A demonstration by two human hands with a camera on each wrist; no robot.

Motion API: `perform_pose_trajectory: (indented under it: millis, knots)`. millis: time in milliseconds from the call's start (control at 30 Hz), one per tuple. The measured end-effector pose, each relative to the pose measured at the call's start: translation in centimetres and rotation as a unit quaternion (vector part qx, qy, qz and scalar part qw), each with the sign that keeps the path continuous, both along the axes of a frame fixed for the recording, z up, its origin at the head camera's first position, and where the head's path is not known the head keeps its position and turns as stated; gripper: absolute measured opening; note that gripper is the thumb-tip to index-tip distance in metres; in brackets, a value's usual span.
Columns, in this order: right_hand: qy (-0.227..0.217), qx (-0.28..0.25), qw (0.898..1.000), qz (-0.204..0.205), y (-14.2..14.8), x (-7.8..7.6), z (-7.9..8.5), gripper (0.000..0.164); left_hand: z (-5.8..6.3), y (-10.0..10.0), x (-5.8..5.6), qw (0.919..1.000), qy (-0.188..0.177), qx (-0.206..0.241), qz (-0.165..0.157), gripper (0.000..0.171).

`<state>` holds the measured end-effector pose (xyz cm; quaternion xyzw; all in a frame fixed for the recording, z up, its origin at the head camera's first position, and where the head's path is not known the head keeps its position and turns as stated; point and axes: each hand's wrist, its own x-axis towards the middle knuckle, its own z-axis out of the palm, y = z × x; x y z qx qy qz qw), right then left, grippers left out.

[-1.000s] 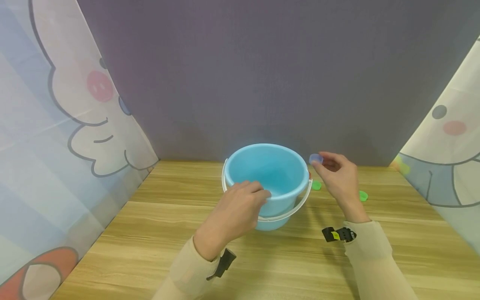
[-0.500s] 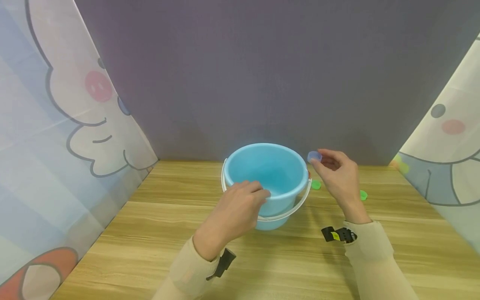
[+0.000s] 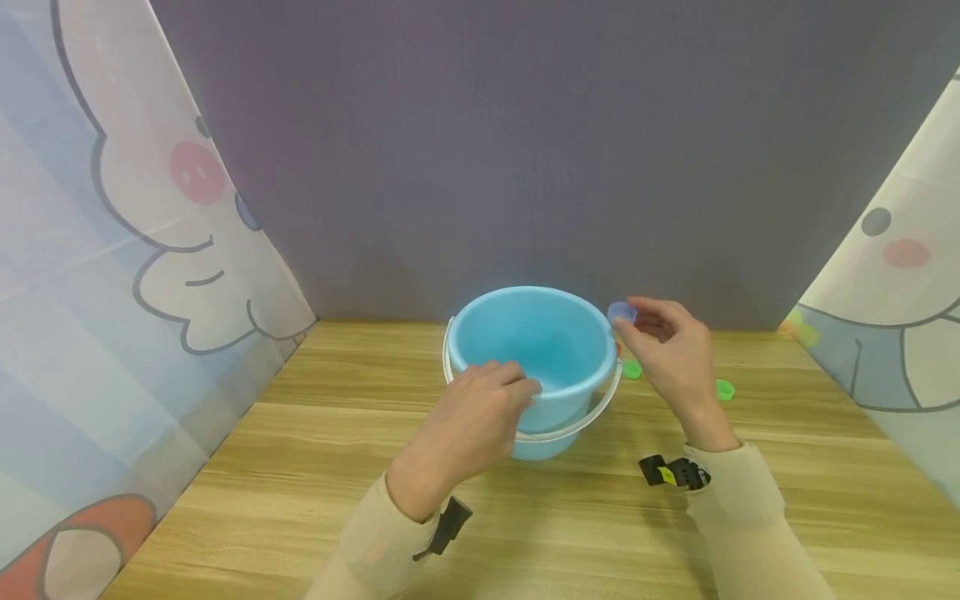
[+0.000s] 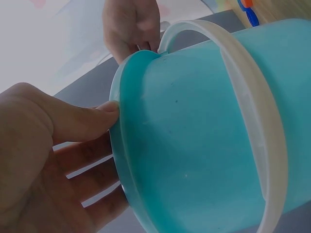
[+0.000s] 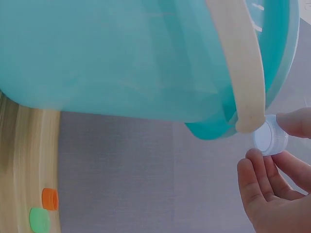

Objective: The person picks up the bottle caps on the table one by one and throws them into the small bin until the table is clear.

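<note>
A light blue bucket [image 3: 532, 333] stands upright on the wooden table, its white handle [image 3: 573, 429] hanging down at the front. My left hand [image 3: 472, 421] holds the near rim; in the left wrist view the thumb [image 4: 92, 124] lies outside and the other fingers go behind the rim. Just right of the bucket's rim, raised above the table, my right hand [image 3: 675, 358] pinches a pale bluish bottle cap [image 3: 622, 312] between thumb and fingertips. The right wrist view shows this ribbed cap [image 5: 269, 137] close beside the handle's joint.
Right of the bucket lie a green cap [image 3: 632, 369] and, farther right, another green cap [image 3: 724, 390]. An orange cap [image 5: 49, 199] lies beside a green one in the right wrist view. A blue piece [image 4: 251, 17] shows behind the bucket in the left wrist view. A grey wall [image 3: 555, 150] rises behind.
My right hand has shifted slightly left with the cap, bringing it closer to the bucket's rim. My left hand and the bucket have stayed in place.
</note>
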<state>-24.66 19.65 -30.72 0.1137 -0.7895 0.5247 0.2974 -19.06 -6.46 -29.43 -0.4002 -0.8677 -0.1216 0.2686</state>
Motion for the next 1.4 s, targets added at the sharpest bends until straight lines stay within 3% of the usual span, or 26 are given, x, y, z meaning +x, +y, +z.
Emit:
perform_pose_trajectory:
  millis: [700,1400]
  knots:
    - [0.03,-0.016,0.999,0.04,-1.0,0.0,0.0,0.033,0.0,0.0,0.1,1.0,-0.002,-0.004,0.0,0.019]
    - [0.041,-0.015,0.998,0.055,-1.4,0.1,0.1,0.032,0.1,0.0,0.1,1.0,0.002,-0.006,0.0,0.018]
